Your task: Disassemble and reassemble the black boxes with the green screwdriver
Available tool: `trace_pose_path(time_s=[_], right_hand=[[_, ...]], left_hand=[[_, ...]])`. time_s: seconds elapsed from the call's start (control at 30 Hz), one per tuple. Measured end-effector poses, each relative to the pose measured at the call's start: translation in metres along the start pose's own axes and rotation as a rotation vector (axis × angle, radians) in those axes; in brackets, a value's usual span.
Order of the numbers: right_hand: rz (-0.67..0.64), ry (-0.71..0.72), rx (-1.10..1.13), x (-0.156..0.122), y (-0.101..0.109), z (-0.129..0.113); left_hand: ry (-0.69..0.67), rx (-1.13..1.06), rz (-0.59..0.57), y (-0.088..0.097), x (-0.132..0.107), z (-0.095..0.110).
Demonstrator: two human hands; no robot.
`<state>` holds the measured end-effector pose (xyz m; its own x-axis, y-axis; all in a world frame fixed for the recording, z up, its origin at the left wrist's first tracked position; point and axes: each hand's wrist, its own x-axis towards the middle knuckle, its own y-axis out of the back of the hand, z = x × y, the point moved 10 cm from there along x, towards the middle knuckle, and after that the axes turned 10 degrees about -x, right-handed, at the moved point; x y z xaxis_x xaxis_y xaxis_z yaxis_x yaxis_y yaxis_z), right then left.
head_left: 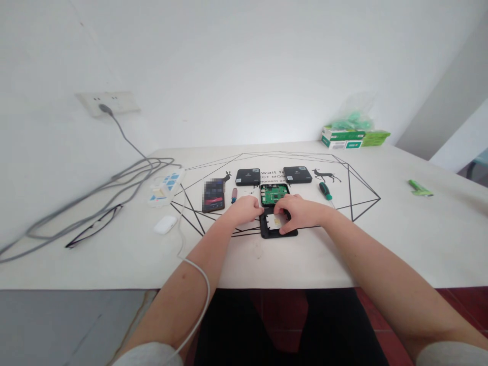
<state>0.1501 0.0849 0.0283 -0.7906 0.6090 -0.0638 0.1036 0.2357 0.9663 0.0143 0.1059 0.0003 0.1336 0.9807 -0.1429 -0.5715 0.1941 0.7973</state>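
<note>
An opened black device shell (277, 233) lies on the white table (381, 239) in front of me, a pale square part showing inside it. My left hand (247, 209) is curled at the shell's left rim, fingers closed against it. My right hand (299, 213) is curled over the shell's right side, fingers pinching at its edge. Just behind the hands sits a green circuit board (273, 193) in its black base.
Two closed black boxes (247, 176) (297, 174) lie behind the board. A phone (213, 195), a small blue screwdriver (234, 194) and a green-handled screwdriver (325, 191) flank it. At left are a power strip (166, 186), cables, glasses (94, 225) and a white case (165, 224). Green boxes (354, 137) stand at the back right.
</note>
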Motion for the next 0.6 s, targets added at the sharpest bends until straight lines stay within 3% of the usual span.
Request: trace_pose_path(time_s=[0.6], right_hand=[[-0.002, 0.057, -0.083, 0.0011, -0.0049, -0.0012]], left_hand=[[-0.009, -0.014, -0.022, -0.0036, 0.0041, -0.0039]])
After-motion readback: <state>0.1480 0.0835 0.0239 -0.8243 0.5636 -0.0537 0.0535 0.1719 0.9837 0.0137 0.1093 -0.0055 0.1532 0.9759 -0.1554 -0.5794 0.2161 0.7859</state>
